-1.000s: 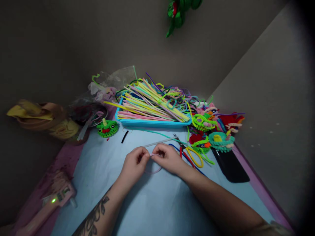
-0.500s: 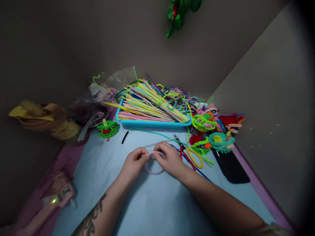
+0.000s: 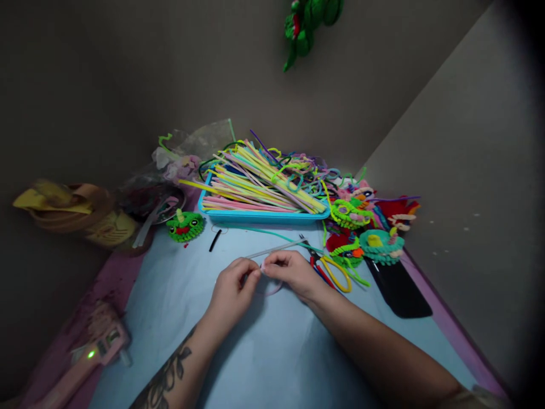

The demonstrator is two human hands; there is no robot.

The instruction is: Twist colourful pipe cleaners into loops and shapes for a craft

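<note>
Between my two hands a pale lilac pipe cleaner (image 3: pixel 271 291) is bent into a loop just above the blue table cover. My left hand (image 3: pixel 236 284) pinches it on the left, thumb against fingertips. My right hand (image 3: pixel 292 272) pinches it on the right, and the fingertips of both hands almost meet. The spot where they grip is largely hidden by the fingers. Just beyond the hands lies a clear stick (image 3: pixel 276 248). To the right of my right hand are scissors with yellow handles (image 3: pixel 338 275) and red-handled pliers (image 3: pixel 322 275).
A blue tray (image 3: pixel 264 217) heaped with coloured pipe cleaners stands at the back. A green horned figure (image 3: pixel 185 226) sits left, a lit pink glue gun (image 3: pixel 102 346) lies front left. On the right are several fuzzy figures (image 3: pixel 382 245) and a black phone-like slab (image 3: pixel 402 292).
My fingertips have drawn closer together over the join of the loop. The loop is now more covered by my hands. The view has shifted slightly.
</note>
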